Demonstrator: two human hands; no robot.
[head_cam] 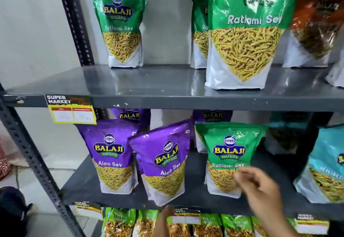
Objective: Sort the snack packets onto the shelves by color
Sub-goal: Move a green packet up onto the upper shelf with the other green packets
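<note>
A green Ratlami Sev packet (229, 155) stands on the middle shelf (193, 194) to the right of two purple Aloo Sev packets (111, 155) (165, 164). My right hand (260, 190) reaches in from the lower right, fingers spread, its fingertips at the green packet's lower right edge; it holds nothing. My left hand (165, 220) is low at the middle shelf's front edge, blurred, under the tilted purple packet, holding nothing that I can see. On the upper shelf (130, 86) stand three green Ratlami Sev packets (121, 22) (245, 32) (199, 22).
An orange packet (316, 24) stands at the upper shelf's right. Teal packets (323, 164) fill the middle shelf's right side, more purple ones stand behind. Several light green packets (119, 222) line the bottom shelf. A yellow price tag (72, 112) hangs from the upper shelf's edge.
</note>
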